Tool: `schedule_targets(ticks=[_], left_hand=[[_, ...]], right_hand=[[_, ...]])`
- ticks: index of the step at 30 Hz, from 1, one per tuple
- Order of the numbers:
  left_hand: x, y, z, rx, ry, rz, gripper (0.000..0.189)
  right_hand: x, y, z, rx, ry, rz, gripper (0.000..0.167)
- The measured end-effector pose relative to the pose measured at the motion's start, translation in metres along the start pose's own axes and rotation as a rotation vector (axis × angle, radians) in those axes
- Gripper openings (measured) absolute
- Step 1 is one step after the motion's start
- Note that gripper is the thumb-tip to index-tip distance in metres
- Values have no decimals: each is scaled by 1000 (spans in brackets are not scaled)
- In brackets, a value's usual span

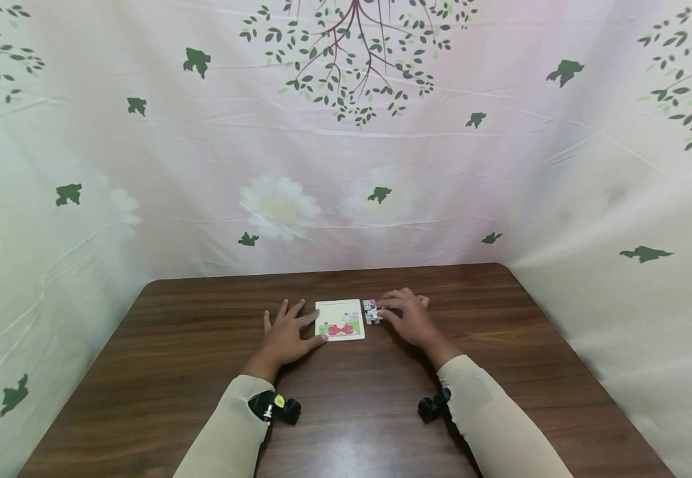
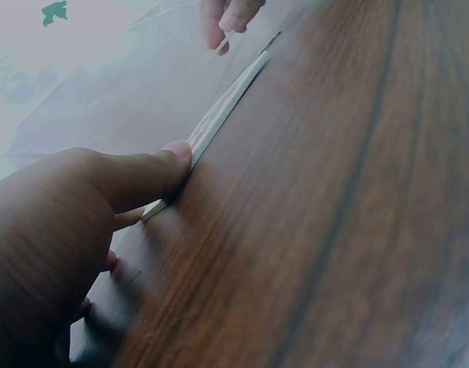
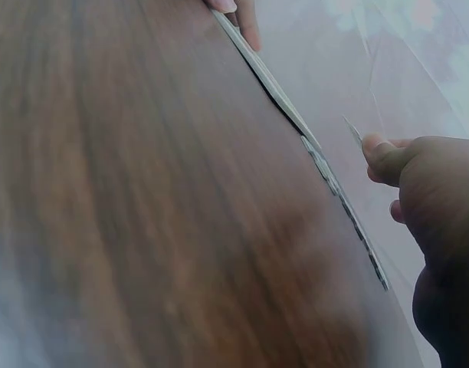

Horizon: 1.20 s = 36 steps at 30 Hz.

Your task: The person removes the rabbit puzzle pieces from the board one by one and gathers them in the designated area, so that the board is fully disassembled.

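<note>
A small square jigsaw board (image 1: 339, 309) with a white border lies flat on the table, colourful picture parts showing along its lower and right side. At its left edge is my left hand (image 1: 286, 338), fingers spread, with the thumb and forefinger touching the board. Several joined jigsaw pieces (image 1: 372, 317) lie just right of the board. Over them, my right hand (image 1: 410, 320) pinches a thin jigsaw piece (image 3: 352, 131) between thumb and fingertips, raised above the table in the right wrist view.
The dark wooden table (image 1: 346, 411) has rounded far corners. A pale cloth (image 1: 346, 153) printed with leaves, birds and flowers hangs behind and at both sides. Black devices (image 1: 275, 406) are strapped around both wrists over light sleeves (image 1: 498, 418).
</note>
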State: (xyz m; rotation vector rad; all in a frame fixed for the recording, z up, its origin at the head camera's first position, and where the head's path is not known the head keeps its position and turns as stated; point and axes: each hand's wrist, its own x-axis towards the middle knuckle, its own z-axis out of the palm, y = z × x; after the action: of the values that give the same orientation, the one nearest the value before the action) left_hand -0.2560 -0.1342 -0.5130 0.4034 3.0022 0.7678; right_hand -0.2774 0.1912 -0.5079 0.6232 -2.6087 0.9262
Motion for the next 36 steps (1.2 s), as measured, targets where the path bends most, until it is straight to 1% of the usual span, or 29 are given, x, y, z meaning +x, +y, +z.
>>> schedule_targets(ticks=[7, 12, 18, 25, 28, 36], left_hand=[[-1, 0, 2, -6, 21, 15, 74], [-1, 1, 1, -1, 12, 8, 74], [-2, 1, 0, -16, 17, 11, 75], [-1, -1, 1, -18, 13, 18, 74], [-1, -1, 1, -16, 16, 19, 74], [-1, -1, 1, -17, 6, 8, 74]], right_hand=[[-5, 7, -5, 5, 14, 20, 20], [-10, 14, -11, -16, 4, 51, 18], [-14, 19, -20, -26, 2, 55, 19], [-17, 22, -21, -53, -37, 84, 19], [-18, 22, -21, -56, -40, 99, 19], [-18, 20, -22, -48, -41, 97, 18]])
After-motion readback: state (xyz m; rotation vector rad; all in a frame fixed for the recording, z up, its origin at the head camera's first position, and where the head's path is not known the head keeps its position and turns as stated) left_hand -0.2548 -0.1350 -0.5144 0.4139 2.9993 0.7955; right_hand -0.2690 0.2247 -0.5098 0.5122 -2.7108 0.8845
